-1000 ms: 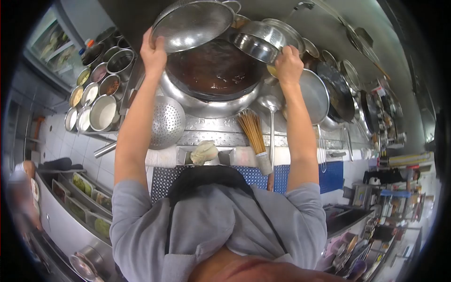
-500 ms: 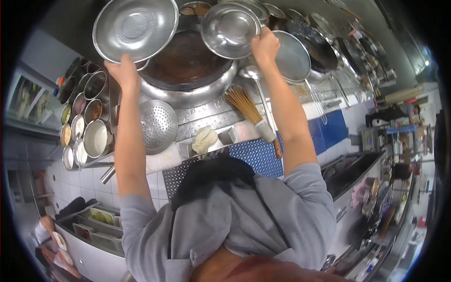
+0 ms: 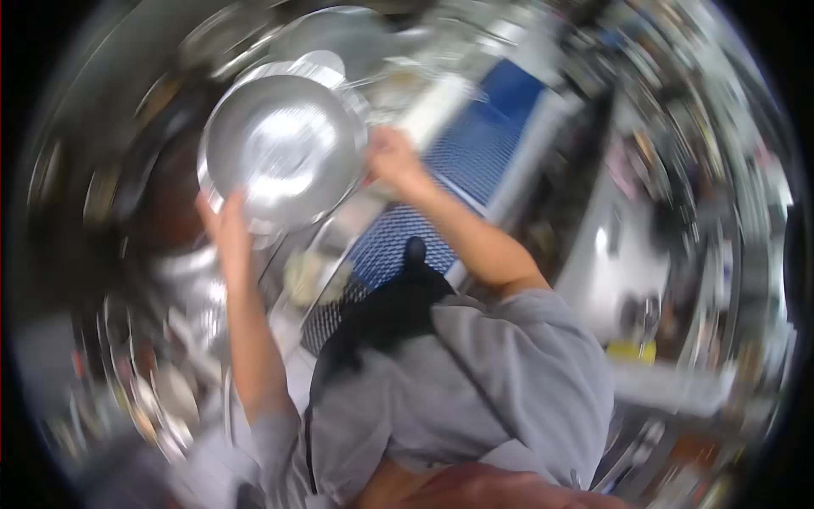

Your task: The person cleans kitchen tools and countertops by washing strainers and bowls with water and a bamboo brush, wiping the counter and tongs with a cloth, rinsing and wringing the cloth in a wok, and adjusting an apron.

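A round metal mesh strainer (image 3: 288,148) is in front of me, its near-left rim in my left hand (image 3: 227,222), with the fingers over the edge. Behind the strainer shows part of a second shiny rim, seemingly the metal bowl (image 3: 359,109). My right hand (image 3: 392,159) is closed at the right side of this pair, where the bowl's edge is; blur hides the exact grip. A pale crumpled cloth (image 3: 312,278) lies on the counter edge below the strainer. To the left is the dark wok (image 3: 174,182), smeared by motion.
Blue perforated matting (image 3: 479,144) runs along the counter's near side. Another large round sieve (image 3: 331,38) lies at the back. Several metal containers (image 3: 174,394) stand at lower left. A white-sided counter (image 3: 606,242) is on the right.
My view has swung to the right and blurred. The strainer and bowl, held apart before, have come together, the strainer in front. Both hands have drawn nearer my body.
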The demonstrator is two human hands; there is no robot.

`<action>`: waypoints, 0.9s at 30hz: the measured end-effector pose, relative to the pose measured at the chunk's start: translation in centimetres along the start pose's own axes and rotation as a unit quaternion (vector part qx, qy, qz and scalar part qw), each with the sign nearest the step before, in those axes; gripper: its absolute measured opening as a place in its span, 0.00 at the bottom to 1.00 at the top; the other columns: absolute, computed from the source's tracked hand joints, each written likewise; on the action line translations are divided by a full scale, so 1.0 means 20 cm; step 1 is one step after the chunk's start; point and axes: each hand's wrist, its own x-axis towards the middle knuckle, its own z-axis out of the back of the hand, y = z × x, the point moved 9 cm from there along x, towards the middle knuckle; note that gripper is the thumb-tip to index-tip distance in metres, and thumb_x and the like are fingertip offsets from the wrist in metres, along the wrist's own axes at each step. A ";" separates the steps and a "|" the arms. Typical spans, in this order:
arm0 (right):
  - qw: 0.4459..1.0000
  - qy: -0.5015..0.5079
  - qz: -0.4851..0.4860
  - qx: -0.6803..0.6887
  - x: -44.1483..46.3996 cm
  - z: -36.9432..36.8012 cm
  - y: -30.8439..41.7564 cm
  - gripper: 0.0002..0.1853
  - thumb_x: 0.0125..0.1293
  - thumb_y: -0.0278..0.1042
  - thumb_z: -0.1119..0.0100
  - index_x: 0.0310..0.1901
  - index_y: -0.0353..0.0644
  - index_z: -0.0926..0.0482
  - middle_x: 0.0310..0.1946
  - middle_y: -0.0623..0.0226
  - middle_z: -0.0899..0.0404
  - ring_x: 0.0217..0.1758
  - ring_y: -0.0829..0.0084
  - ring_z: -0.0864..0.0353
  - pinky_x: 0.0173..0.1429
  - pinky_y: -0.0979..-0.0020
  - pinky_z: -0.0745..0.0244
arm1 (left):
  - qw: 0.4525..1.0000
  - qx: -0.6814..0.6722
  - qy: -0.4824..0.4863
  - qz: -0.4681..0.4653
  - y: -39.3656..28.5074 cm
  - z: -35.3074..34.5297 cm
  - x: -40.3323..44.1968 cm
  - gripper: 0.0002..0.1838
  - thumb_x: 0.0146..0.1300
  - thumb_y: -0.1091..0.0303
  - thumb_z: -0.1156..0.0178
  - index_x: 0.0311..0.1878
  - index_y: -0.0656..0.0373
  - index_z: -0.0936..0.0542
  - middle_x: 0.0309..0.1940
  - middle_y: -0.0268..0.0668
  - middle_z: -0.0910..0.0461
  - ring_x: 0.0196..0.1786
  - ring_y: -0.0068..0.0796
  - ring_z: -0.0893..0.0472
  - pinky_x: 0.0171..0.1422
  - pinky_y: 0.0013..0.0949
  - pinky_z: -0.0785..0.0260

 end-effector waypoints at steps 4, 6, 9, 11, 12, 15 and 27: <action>0.996 -0.031 -0.020 0.081 -0.19 0.42 -0.16 0.03 0.65 0.24 0.44 0.34 0.36 0.22 0.22 0.63 0.21 0.18 0.69 0.18 0.20 0.70 0.24 | 0.979 0.042 0.190 -0.055 -0.01 -0.45 -0.13 0.31 0.67 0.70 0.42 0.72 0.70 0.35 0.67 0.50 0.28 0.65 0.40 0.25 0.70 0.39 0.34; 0.996 -0.027 -0.065 0.061 -0.22 0.62 -0.34 0.04 0.69 0.25 0.46 0.36 0.36 0.23 0.20 0.65 0.23 0.18 0.73 0.20 0.21 0.73 0.25 | 0.970 0.086 0.221 -0.048 0.06 -0.65 -0.15 0.29 0.64 0.75 0.41 0.68 0.70 0.30 0.62 0.48 0.23 0.61 0.37 0.22 0.67 0.36 0.33; 0.990 -0.048 -0.026 0.127 -0.29 0.98 -0.40 0.08 0.75 0.30 0.48 0.37 0.37 0.24 0.22 0.66 0.22 0.19 0.74 0.20 0.20 0.74 0.26 | 0.953 0.089 0.289 -0.017 0.11 -1.06 -0.22 0.29 0.60 0.79 0.41 0.67 0.71 0.29 0.57 0.46 0.20 0.57 0.36 0.21 0.66 0.35 0.32; 0.978 -0.086 -0.030 0.190 -0.37 1.26 -0.40 0.14 0.78 0.39 0.50 0.39 0.37 0.23 0.26 0.64 0.20 0.21 0.75 0.19 0.23 0.75 0.24 | 0.943 0.065 0.327 -0.002 0.08 -1.38 -0.33 0.25 0.58 0.81 0.42 0.61 0.72 0.25 0.52 0.44 0.18 0.50 0.33 0.19 0.60 0.33 0.30; 0.977 -0.095 -0.027 0.187 -0.40 1.39 -0.42 0.15 0.79 0.40 0.50 0.40 0.36 0.22 0.27 0.64 0.20 0.22 0.75 0.19 0.24 0.75 0.23 | 0.934 0.053 0.353 0.011 0.12 -1.53 -0.36 0.24 0.57 0.82 0.42 0.59 0.72 0.25 0.51 0.44 0.18 0.49 0.33 0.19 0.58 0.32 0.29; 0.974 -0.181 -0.001 0.138 -0.51 1.85 -0.50 0.16 0.77 0.42 0.49 0.40 0.36 0.20 0.29 0.62 0.19 0.25 0.72 0.16 0.25 0.72 0.22 | 0.911 0.045 0.408 0.039 0.20 -2.00 -0.50 0.22 0.54 0.83 0.43 0.56 0.72 0.25 0.48 0.44 0.18 0.45 0.32 0.18 0.53 0.31 0.26; 0.664 -0.475 -0.388 -0.428 -1.56 3.40 -1.32 0.28 0.67 0.33 0.46 0.69 0.38 0.35 0.53 0.40 0.27 0.59 0.43 0.26 0.59 0.45 0.28 | 0.798 0.108 0.585 0.099 0.41 -3.63 -1.44 0.21 0.51 0.82 0.44 0.51 0.71 0.22 0.41 0.41 0.17 0.38 0.28 0.19 0.44 0.29 0.27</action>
